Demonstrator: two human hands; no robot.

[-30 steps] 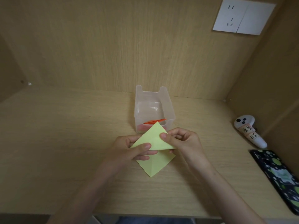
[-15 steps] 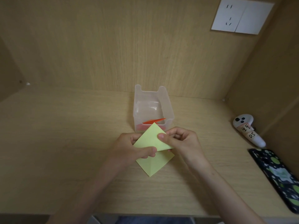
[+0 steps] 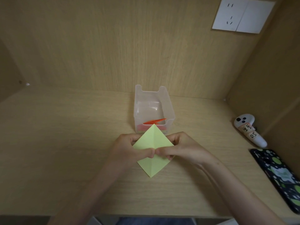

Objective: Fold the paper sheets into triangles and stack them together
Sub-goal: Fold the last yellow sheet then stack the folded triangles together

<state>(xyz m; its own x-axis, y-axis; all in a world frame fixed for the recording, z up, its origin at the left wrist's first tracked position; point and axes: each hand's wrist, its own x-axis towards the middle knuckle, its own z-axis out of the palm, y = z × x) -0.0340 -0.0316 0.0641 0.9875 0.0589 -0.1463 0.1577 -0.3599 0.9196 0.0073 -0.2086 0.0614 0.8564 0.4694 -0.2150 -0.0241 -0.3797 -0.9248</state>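
**Clerk A:** Item: yellow paper sheet (image 3: 153, 138), set as a diamond over the worktop (image 3: 65, 143), just in front of the clear box (image 3: 170, 114). The left grip (image 3: 128, 151) and right grip (image 3: 183, 148) both pinch it, with the thumbs meeting at its middle.

**Clerk B:** Step in hand, by judgement: a corner-to-corner fold. To do it well, lay the far point exactly on the near point, match the edges, then press the crease outward from the centre.

**Clerk A:** Box contents: orange paper pieces (image 3: 154, 122). The count is unreadable through the cloudy wall.

**Clerk B:** Hidden: the fingers beneath the sheet, and whether its lower half touches the worktop. The patterned phone (image 3: 279, 176) is cut off at the right edge.
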